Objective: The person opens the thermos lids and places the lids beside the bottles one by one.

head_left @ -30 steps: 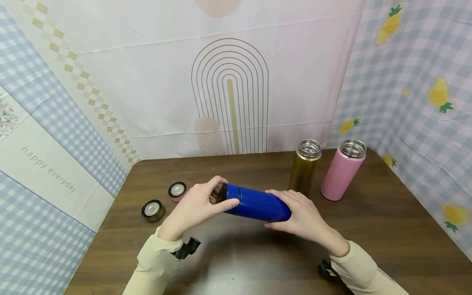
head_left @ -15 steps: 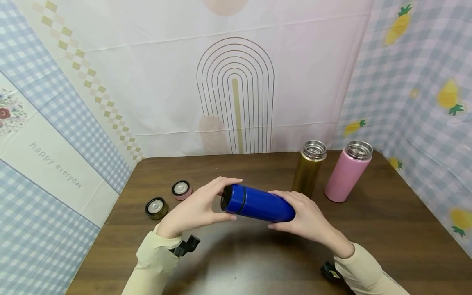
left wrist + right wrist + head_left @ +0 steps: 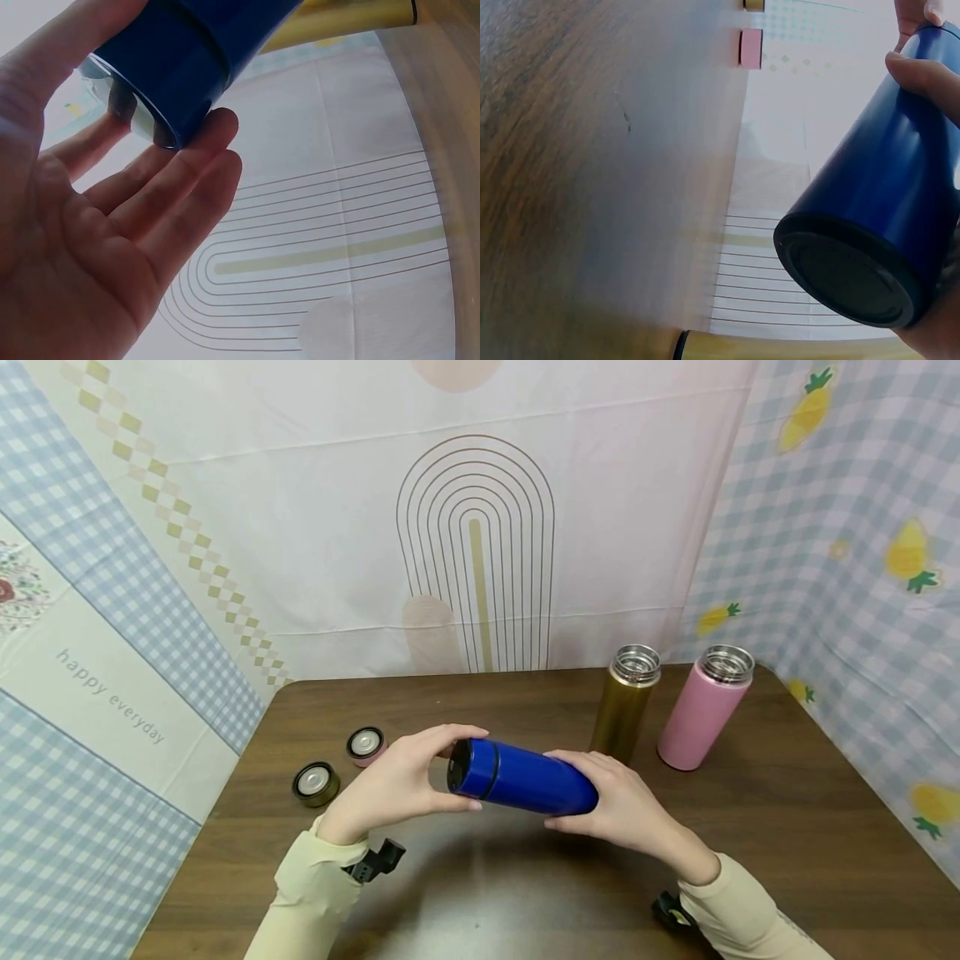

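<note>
A blue vacuum bottle [image 3: 536, 781] is held off the table, lying nearly level with its capped end to the left. My right hand [image 3: 626, 806] grips its lower body; the right wrist view shows the black base [image 3: 847, 274]. At the other end, my left hand [image 3: 390, 785] holds the blue lid [image 3: 478, 768] between thumb and fingers. A dark seam separates lid and body. Seen from the left wrist, the fingertips [image 3: 221, 124] touch the lid's edge and the palm faces its top. Parts of the thumb are cut off there.
A gold bottle [image 3: 621, 718] and a pink bottle [image 3: 697, 718] stand uncapped at the right rear of the wooden table [image 3: 487, 893]. Toward the left lie a gold lid [image 3: 315, 785] and a pink lid [image 3: 365, 747], undersides up. A patterned cloth [image 3: 322, 552] hangs behind.
My left hand's fingers have shifted around the lid, with the thumb now lower along its near edge. More of the lid's dark top shows. The right hand keeps its hold on the bottle.
</note>
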Motion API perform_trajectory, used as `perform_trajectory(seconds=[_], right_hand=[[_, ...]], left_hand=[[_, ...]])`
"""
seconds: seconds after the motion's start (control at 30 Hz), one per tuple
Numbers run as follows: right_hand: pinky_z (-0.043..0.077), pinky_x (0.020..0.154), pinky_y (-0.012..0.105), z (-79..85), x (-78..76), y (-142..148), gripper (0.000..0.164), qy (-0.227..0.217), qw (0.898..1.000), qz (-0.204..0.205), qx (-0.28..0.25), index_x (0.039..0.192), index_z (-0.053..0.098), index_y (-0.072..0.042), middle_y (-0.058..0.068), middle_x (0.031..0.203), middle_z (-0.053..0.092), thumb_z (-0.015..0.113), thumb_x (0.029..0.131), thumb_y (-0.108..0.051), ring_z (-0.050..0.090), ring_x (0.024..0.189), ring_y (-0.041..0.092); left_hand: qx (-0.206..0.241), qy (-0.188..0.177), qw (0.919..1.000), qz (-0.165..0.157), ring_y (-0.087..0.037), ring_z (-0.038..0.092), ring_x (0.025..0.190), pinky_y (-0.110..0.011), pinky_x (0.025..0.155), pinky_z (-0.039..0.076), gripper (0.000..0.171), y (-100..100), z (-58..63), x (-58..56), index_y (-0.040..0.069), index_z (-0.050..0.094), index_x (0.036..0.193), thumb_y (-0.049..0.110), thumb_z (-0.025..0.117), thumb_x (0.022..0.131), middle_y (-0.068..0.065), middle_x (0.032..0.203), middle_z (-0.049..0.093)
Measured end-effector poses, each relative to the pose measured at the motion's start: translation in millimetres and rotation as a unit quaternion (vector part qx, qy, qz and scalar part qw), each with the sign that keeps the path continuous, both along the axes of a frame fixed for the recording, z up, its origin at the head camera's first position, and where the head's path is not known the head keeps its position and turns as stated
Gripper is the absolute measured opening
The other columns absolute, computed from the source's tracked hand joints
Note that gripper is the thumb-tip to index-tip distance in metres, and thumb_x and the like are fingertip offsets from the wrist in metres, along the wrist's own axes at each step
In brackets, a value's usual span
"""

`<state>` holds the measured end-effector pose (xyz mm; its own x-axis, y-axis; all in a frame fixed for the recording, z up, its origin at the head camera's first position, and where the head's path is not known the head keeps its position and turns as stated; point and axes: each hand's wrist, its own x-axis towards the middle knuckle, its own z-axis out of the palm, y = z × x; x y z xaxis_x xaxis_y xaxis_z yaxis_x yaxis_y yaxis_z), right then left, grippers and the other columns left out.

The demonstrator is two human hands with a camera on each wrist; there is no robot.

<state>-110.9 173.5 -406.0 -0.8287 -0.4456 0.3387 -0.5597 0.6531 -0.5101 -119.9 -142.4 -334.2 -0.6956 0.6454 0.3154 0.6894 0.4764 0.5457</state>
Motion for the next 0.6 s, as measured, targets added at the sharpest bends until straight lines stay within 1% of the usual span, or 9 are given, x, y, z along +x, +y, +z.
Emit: perform_trajectory(seconds=[0.13, 0.3, 0.4, 0.47, 0.6], right_hand=[[0.051, 0.085, 0.051, -0.9, 1.1, 0.0, 0.081, -0.01, 1.0, 0.001, 0.003, 0.138, 0.059, -0.029, 0.0, 0.125, 0.066, 0.089, 0.068, -0.056, 0.061, 0.109, 0.023], [0.052, 0.085, 0.05, -2.7, 1.8, 0.2, 0.082, -0.003, 1.0, 0.003, 0.005, 0.138, 0.059, -0.029, -0.001, 0.125, 0.066, 0.089, 0.068, -0.056, 0.061, 0.108, 0.023], [0.052, 0.085, 0.051, -3.7, 1.6, 0.6, 0.082, 0.004, 1.0, 0.004, 0.004, 0.138, 0.059, -0.028, 0.0, 0.125, 0.066, 0.089, 0.068, -0.056, 0.061, 0.108, 0.023], [0.052, 0.085, 0.051, -4.0, 1.2, 1.5, 0.082, 0.013, 1.0, 0.003, 0.002, 0.138, 0.059, -0.027, 0.0, 0.125, 0.066, 0.09, 0.067, -0.055, 0.061, 0.108, 0.023], [0.051, 0.086, 0.05, -2.8, -0.6, 2.4, 0.084, 0.042, 0.999, 0.0, -0.001, 0.139, 0.058, -0.026, -0.001, 0.124, 0.067, 0.092, 0.066, -0.051, 0.061, 0.108, 0.023]], left_hand=[[-0.022, -0.008, 0.9995, 0.022, -0.005, 0.066, 0.098, -0.034, 0.086, 0.056, 0.077, -0.4, 1.2, 1.0, 0.03, 0.054, 0.139, 0.042, 0.091, 0.073, 0.009, 0.125, 0.065], [-0.046, -0.02, 0.9972, 0.055, -0.002, 0.064, 0.088, -0.03, 0.078, 0.055, 0.075, -0.1, 2.4, 2.2, 0.032, 0.056, 0.135, 0.061, 0.084, 0.072, 0.011, 0.106, 0.069], [-0.04, -0.03, 0.9956, 0.079, -0.003, 0.064, 0.079, -0.029, 0.07, 0.054, 0.07, 2.2, 1.3, 2.3, 0.031, 0.059, 0.128, 0.067, 0.081, 0.072, 0.013, 0.093, 0.068], [-0.028, -0.038, 0.9939, 0.099, -0.005, 0.063, 0.072, -0.028, 0.064, 0.053, 0.063, 5.1, -0.2, 2.1, 0.03, 0.061, 0.121, 0.067, 0.079, 0.073, 0.014, 0.086, 0.066], [0.0, -0.051, 0.9879, 0.147, -0.008, 0.057, 0.062, -0.027, 0.054, 0.048, 0.044, 10.2, -3.3, 0.8, 0.026, 0.064, 0.105, 0.062, 0.075, 0.082, 0.013, 0.072, 0.06]])
